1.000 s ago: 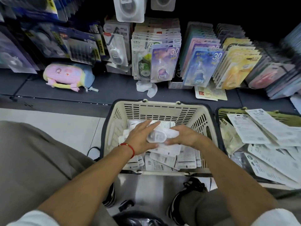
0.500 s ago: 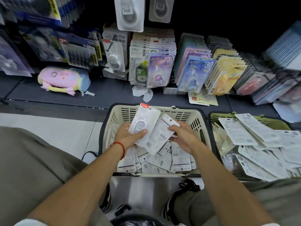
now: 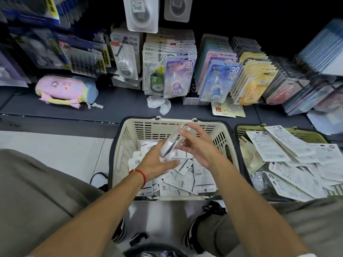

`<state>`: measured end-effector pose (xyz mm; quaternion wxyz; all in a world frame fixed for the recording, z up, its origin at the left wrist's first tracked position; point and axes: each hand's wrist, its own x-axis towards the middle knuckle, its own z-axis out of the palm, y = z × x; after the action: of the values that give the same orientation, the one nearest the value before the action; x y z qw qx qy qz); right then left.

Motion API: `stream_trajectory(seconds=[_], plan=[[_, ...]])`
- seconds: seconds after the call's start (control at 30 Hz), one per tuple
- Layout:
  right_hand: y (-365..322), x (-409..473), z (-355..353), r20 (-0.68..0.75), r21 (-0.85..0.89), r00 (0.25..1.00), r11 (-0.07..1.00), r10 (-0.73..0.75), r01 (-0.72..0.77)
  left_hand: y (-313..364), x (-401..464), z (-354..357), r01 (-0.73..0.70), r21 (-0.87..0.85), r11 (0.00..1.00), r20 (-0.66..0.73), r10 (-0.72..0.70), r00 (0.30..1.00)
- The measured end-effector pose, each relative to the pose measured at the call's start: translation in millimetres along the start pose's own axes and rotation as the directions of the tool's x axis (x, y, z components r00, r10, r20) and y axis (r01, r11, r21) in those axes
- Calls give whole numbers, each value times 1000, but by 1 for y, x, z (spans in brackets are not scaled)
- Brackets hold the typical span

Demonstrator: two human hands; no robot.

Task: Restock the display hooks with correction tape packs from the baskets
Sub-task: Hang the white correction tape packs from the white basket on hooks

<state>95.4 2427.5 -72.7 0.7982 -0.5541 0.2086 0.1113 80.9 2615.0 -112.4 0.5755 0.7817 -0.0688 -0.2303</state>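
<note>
Half a second ago the left hand (image 3: 157, 162) held two packs fanned face-up; now one correction tape pack (image 3: 169, 145) stands nearly edge-on between the hands, above the cream basket (image 3: 118, 156), with its hang-tab end pointing toward the shelf (image 3: 115, 106). Left fingers curl under the pack's lower end and grip it, while the right hand (image 3: 200, 147) lies against its far side with fingers spread and nearly straight, steadying rather than clasping. Judging by its look, the pack is a light, clear blister on thin card: stiff enough to keep its shape, slick on the plastic, and liable to bend at the card if squeezed. The best hold is probably by the flat edges around the bubble, leaving the hang hole at the top free for a hook. More packs (image 3: 185, 180) lie mostly back-up in the basket, showing barcodes and fine print too small to read. A second green basket (image 3: 241, 130) to the right holds larger white packs (image 3: 267, 147) with Chinese headings I cannot make out. On the display, purple (image 3: 179, 76) and blue (image 3: 220, 80) cards each carry a large "30".
</note>
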Motion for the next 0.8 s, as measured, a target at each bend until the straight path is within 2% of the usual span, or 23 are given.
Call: stream_trajectory(seconds=[0.07, 0.13, 0.17, 0.2, 0.23, 0.27, 0.3, 0.33, 0.37, 0.43, 0.53, 0.6, 0.67, 0.8], plan=[[-2, 3, -4, 74, 59, 996, 996, 56, -61, -6, 4, 3, -6, 7, 1000, -41, 6, 999], [-3, 8, -12, 115, 66, 990, 993, 86, -94, -11, 5, 3, 78, -212, 974, -63, -93, 994], [-2, 11, -19, 59, 34, 994, 995, 89, -91, -13, 6, 2, 126, -324, 938, -45, -148, 988], [0, 16, -29, -52, -78, 997, 995, 63, -67, -14, 6, 1, 168, -398, 902, -25, -194, 981], [3, 20, -43, -182, -327, 983, 943, -11, -51, -16, 6, 0, 202, -440, 875, -7, -229, 974], [10, 25, -60, -280, -657, 952, 748, -125, -95, -19, 7, -2, 228, -471, 852, 9, -254, 967], [17, 29, -77, -284, -868, 938, 468, -201, -163, -21, 7, -3, 252, -502, 827, 24, -278, 960], [27, 32, -92, -262, -945, 945, 252, -197, -210, -23, 8, -4, 276, -532, 800, 47, -298, 953], [39, 34, -103, -256, -962, 957, 136, -136, -238, -24, 7, -5, 303, -565, 768, 76, -317, 945], [66, 35, -114, -254, -967, 967, 1, -8, -254, -26, 6, -7, 339, -635, 694, 127, -340, 932], [93, 36, -115, -187, -968, 982, -172, 17, -181, -32, 5, -8, 327, -749, 576, 149, -334, 931], [97, 41, -114, -191, -961, 982, -204, 10, -185, -34, 5, -9, 314, -807, 500, 166, -319, 933], [97, 43, -112, -194, -970, 980, -158, 38, -186, -35, 3, -9, 313, -815, 487, 168, -318, 933], [99, 43, -110, -221, -965, 972, 127, 74, -229, -40, -2, -9, 335, -774, 537, 137, -375, 917]])
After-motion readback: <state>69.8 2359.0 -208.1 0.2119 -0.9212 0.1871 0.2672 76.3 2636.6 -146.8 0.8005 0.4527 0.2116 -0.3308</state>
